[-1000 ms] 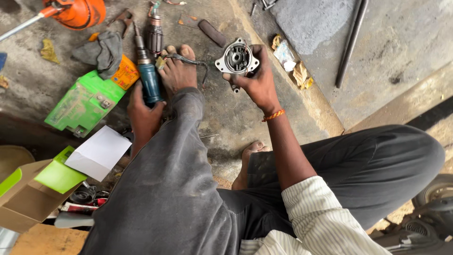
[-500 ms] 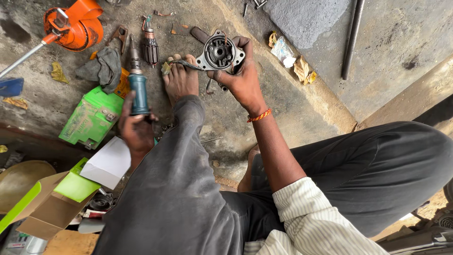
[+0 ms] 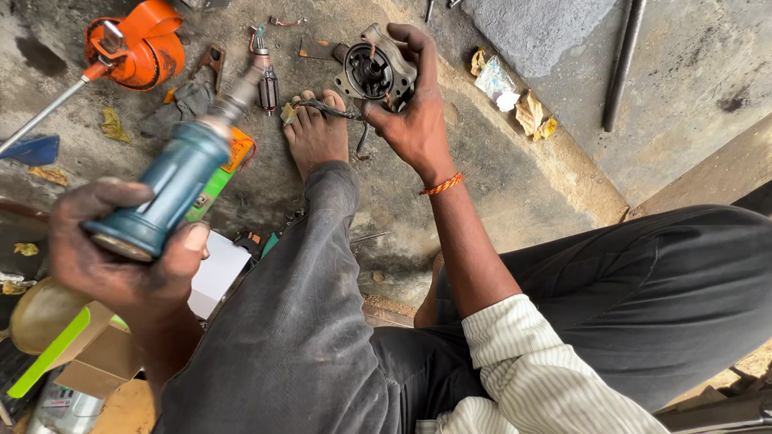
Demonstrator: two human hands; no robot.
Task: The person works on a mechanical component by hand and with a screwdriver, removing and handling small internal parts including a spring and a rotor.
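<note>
My left hand (image 3: pixel 129 265) grips a blue-bodied rotary tool (image 3: pixel 181 181) left of my bare foot (image 3: pixel 318 133), while my right hand (image 3: pixel 414 112) clasps a grey metal motor housing (image 3: pixel 378 72) just above its toes.

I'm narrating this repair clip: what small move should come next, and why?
Probably bring the blue tool in the left hand across to the metal housing. The right hand holds the housing with its opening facing up, and the tool is lifted clear, nose pointing that way.
</note>
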